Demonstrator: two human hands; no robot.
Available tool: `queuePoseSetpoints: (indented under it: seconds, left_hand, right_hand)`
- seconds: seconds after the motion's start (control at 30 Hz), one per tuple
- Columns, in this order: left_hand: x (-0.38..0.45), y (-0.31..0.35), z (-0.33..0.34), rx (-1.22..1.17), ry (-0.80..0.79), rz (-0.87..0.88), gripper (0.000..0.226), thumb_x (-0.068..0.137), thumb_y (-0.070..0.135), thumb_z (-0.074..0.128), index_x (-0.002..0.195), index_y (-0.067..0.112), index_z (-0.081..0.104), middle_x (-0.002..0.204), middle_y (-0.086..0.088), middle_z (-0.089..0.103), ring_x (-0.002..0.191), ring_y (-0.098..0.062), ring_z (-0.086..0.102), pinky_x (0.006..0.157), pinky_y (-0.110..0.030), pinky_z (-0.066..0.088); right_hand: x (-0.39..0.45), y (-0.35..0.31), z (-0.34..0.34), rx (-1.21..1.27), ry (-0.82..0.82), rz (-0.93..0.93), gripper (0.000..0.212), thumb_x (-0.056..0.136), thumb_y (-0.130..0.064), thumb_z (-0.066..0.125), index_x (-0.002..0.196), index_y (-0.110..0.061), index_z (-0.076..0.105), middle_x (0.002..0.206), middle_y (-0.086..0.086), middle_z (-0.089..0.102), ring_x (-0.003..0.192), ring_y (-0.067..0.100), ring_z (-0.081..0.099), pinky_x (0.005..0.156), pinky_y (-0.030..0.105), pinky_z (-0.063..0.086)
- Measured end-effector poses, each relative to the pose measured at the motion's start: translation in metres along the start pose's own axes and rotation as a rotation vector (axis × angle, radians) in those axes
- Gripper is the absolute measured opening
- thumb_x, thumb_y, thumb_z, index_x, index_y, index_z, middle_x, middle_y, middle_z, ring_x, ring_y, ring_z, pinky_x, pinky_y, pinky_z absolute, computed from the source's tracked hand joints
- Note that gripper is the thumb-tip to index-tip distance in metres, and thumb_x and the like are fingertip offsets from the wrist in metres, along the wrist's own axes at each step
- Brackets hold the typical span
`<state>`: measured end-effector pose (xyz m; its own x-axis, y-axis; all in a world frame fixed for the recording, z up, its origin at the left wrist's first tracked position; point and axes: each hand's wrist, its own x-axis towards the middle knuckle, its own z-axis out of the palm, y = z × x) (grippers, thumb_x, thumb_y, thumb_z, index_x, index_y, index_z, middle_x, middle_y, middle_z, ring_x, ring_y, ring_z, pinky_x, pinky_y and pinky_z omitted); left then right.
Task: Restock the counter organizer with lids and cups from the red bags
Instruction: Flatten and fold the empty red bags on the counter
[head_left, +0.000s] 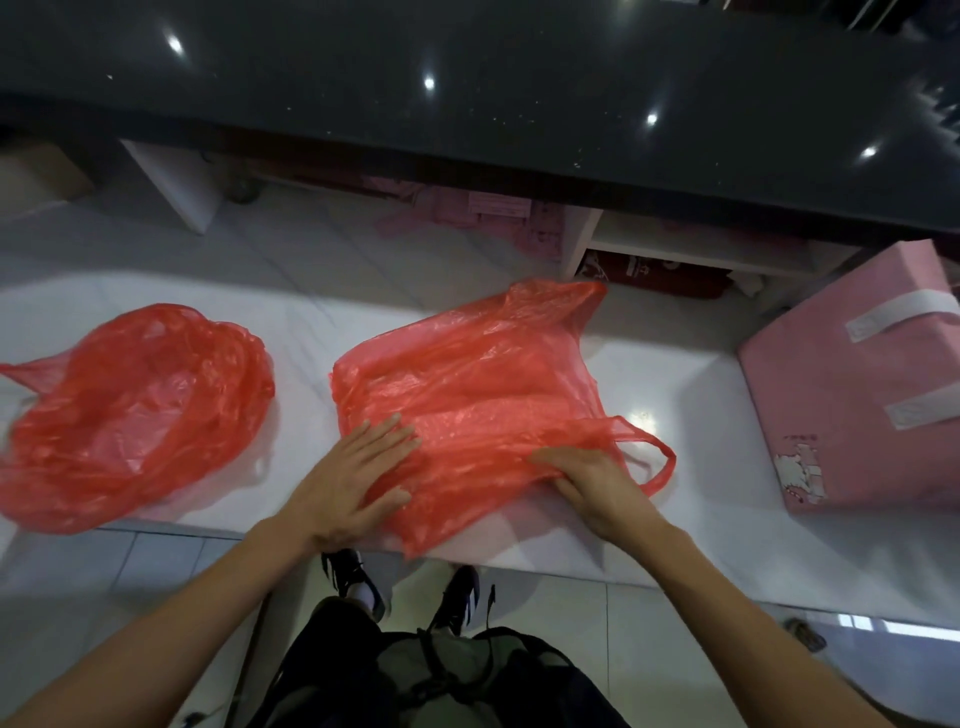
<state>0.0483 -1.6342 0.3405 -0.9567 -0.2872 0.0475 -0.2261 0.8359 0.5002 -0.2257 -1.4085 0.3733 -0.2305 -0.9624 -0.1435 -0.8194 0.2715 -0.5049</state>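
The left hand (358, 467) is pressing flat, the right hand (592, 478) pinching the limp, slippery right red bag (467, 374) (grip its handle loop).

Two bags lie on the tabletop (675, 395): the crumpled bag (130, 410) at the left, the flattened bag (483, 384) in the middle, well apart. A box (852, 395) sits at the right. The left hand (348, 483) and right hand (597, 483) rest on the flattened bag's near edge. A counter (467, 93) runs along the far side, with shelves (691, 249) beneath it.
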Motion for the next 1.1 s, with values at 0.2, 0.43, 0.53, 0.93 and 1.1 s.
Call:
queuePoseSetpoints:
  seconds: [0.2, 0.43, 0.53, 0.93, 1.1]
  left_hand:
    - [-0.025, -0.014, 0.005, -0.030, 0.027, -0.128, 0.079, 0.090, 0.076, 0.044, 0.153, 0.027, 0.040, 0.158, 0.003, 0.038, 0.145, -0.010, 0.035, 0.118, -0.032, 0.029]
    - [-0.003, 0.024, -0.009, -0.396, 0.351, -0.513, 0.030, 0.088, 0.057, 0.051, 0.073, 0.035, 0.064, 0.064, 0.028, 0.063, 0.058, 0.004, 0.058, 0.055, -0.012, 0.039]
    - [-0.004, 0.029, -0.009, -0.573, 0.365, -0.640, 0.039, 0.091, 0.059, 0.054, 0.070, 0.029, 0.066, 0.061, 0.019, 0.066, 0.053, -0.001, 0.057, 0.052, -0.019, 0.041]
    - [-0.018, 0.038, -0.020, -0.996, 0.563, -0.869, 0.016, 0.097, 0.027, 0.066, 0.111, 0.033, 0.071, 0.103, 0.009, 0.075, 0.097, -0.009, 0.070, 0.078, -0.022, 0.055]
    - [-0.023, 0.060, -0.038, -0.433, 0.763, -0.648, 0.036, 0.101, 0.016, 0.059, 0.135, 0.025, 0.056, 0.131, 0.007, 0.056, 0.122, -0.004, 0.054, 0.096, -0.019, 0.048]
  right_hand:
    - [0.031, -0.018, -0.042, 0.127, 0.071, 0.228, 0.029, 0.102, -0.022, 0.051, 0.117, -0.033, 0.073, 0.116, -0.010, 0.073, 0.104, 0.015, 0.064, 0.081, 0.025, 0.041]
    - [0.078, -0.032, -0.062, -0.254, 0.217, -0.013, 0.032, 0.098, -0.044, 0.044, 0.090, -0.025, 0.069, 0.080, -0.006, 0.069, 0.076, 0.024, 0.061, 0.066, 0.035, 0.042]
    - [0.106, -0.041, -0.064, -0.429, 0.325, -0.198, 0.031, 0.092, -0.038, 0.044, 0.082, -0.022, 0.068, 0.079, -0.003, 0.066, 0.078, 0.025, 0.058, 0.069, 0.036, 0.038]
    - [0.206, -0.058, -0.017, -0.455, 0.025, -0.281, 0.024, 0.101, -0.039, 0.040, 0.098, -0.023, 0.058, 0.097, -0.003, 0.068, 0.092, 0.024, 0.064, 0.095, 0.042, 0.040]
    - [0.213, -0.058, 0.001, -0.390, 0.042, -0.239, 0.030, 0.100, -0.040, 0.048, 0.124, -0.024, 0.057, 0.113, 0.003, 0.070, 0.103, 0.028, 0.066, 0.087, 0.043, 0.045]
